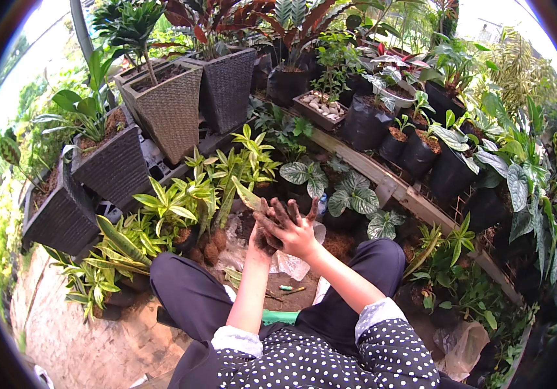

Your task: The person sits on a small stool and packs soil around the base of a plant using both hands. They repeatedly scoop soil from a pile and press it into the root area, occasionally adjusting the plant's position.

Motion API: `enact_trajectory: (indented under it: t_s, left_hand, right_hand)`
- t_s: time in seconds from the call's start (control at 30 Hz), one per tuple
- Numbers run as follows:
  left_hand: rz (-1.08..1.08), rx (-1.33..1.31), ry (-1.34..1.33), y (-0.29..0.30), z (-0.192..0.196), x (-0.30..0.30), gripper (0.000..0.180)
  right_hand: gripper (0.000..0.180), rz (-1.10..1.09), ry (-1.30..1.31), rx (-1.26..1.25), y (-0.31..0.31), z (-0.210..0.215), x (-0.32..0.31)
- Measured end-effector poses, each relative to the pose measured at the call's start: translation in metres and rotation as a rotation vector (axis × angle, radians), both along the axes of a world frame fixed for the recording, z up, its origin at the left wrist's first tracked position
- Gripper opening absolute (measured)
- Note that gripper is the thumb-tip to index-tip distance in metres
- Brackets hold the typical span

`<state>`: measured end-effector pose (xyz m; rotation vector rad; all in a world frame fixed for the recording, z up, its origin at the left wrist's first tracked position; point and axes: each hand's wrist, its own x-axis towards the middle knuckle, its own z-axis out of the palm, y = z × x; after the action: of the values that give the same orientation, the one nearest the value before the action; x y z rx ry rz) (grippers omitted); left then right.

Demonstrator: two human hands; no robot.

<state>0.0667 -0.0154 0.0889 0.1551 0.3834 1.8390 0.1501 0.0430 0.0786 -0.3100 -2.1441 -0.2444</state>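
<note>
Both hands meet above the lap, soil-caked: right hand point(294, 233) wraps the left hand point(264, 232), which clasps a leaf cutting point(247, 194); potting seems underway; next needs a pot.

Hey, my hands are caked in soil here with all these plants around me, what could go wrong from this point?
1. The left hand and right hand press together, coated in soil; crumbs may well drop onto the dark trousers.
2. The hands sit close to the small leafy plants; a wide movement might bend their leaves.
3. The small green item on the ground between the knees could get buried or knelt on.
</note>
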Motion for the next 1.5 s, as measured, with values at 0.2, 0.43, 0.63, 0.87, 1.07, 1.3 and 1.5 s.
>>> enact_trajectory:
  t_s: [0.2, 0.43, 0.63, 0.87, 1.07, 1.3, 1.5]
  left_hand:
    - [-0.021, -0.221, 0.183, -0.008, 0.001, -0.005, 0.049]
    - [-0.129, 0.251, -0.086, -0.025, 0.021, -0.002, 0.044]
    - [-0.154, 0.428, -0.224, -0.025, -0.067, -0.026, 0.032]
    - [0.059, -0.099, 0.274, -0.044, -0.076, -0.028, 0.044]
    - [-0.231, 0.383, -0.085, -0.034, -0.014, -0.029, 0.050]
    - [-0.243, 0.556, -0.200, -0.006, -0.049, -0.034, 0.040]
    - [-0.169, 0.117, 0.032, -0.031, -0.059, -0.015, 0.044]
  right_hand:
    - [0.037, 0.133, -0.080, -0.125, -0.016, -0.014, 0.001]
    - [0.036, 0.243, 0.426, -0.872, -0.049, 0.011, 0.001]
    - [0.049, 0.063, 0.091, -0.311, -0.064, 0.000, -0.012]
    - [0.039, 0.194, -0.045, -0.279, -0.065, -0.026, -0.017]
    - [0.040, 0.252, 0.294, -0.706, -0.054, -0.005, -0.027]
    - [0.044, 0.086, 0.280, -0.698, -0.059, 0.015, -0.027]
    - [0.037, 0.046, -0.071, -0.216, -0.053, -0.010, -0.011]
